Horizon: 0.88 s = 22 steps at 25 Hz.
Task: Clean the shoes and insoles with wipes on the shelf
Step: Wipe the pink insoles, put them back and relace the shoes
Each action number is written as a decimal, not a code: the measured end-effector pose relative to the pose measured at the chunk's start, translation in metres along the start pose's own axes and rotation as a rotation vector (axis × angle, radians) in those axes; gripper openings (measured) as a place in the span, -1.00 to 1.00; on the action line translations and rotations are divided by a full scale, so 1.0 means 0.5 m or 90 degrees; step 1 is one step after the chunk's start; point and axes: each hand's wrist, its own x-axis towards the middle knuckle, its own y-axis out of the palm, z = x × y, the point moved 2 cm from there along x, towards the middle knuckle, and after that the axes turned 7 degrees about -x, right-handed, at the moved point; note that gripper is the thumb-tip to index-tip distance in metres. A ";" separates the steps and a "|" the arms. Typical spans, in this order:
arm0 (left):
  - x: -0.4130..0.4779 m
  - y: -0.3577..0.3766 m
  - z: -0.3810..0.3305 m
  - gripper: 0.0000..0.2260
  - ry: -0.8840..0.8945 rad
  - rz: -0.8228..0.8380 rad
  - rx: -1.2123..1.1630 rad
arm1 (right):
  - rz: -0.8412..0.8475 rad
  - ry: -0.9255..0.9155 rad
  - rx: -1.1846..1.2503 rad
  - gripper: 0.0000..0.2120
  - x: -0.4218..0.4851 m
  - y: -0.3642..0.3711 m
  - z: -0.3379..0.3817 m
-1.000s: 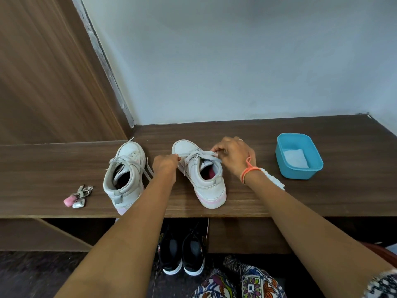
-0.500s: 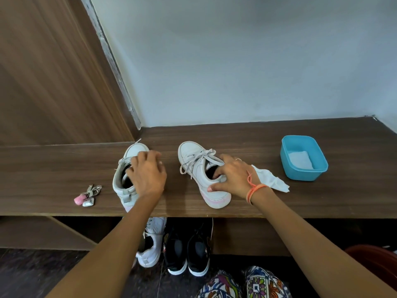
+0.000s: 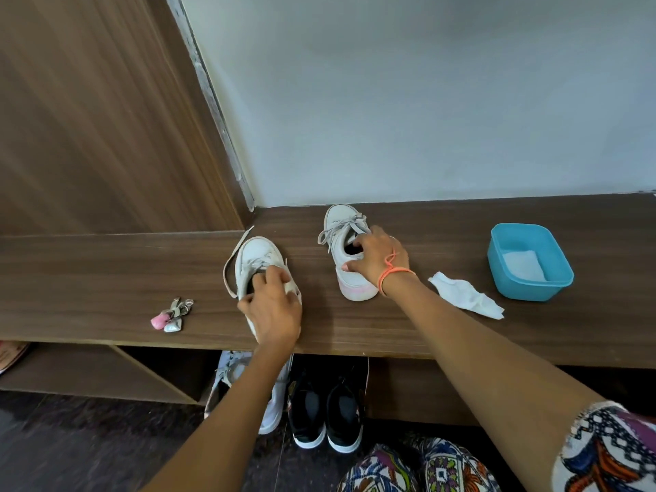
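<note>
On the shelf (image 3: 106, 271), the left grip (image 3: 273, 314) holds the heel end of the left shoe (image 3: 255, 255), whose toe points away toward the wall (image 3: 426, 101). The right grip (image 3: 376, 261) holds the right shoe (image 3: 337, 218) at its opening; this shoe stands farther back, its toe close to the wall. The two shoes stand apart, with bare shelf between the grips. Left of the left grip, near the front edge, lies a keyring (image 3: 172, 314). Just right of the right grip lies a loose wipe (image 3: 465, 294), and farther right a tub (image 3: 532, 289) with a folded wipe (image 3: 523, 266) in it. Below the left grip, under the shelf, a single shoe (image 3: 227, 378) and, to its right, a pair of shoes (image 3: 324, 413) stand on the floor (image 3: 71, 449).
</note>
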 end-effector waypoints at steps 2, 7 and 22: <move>-0.013 0.010 -0.019 -0.80 0.024 0.014 -0.020 | -0.058 -0.008 -0.034 -0.57 -0.022 0.005 -0.002; -0.034 0.039 -0.066 -0.86 0.114 0.070 -0.077 | -0.285 -0.099 -0.045 -0.71 -0.087 0.027 0.007; 0.040 0.009 0.014 -0.75 -0.117 0.138 -0.281 | 0.029 -0.113 0.084 -0.64 -0.034 0.003 0.081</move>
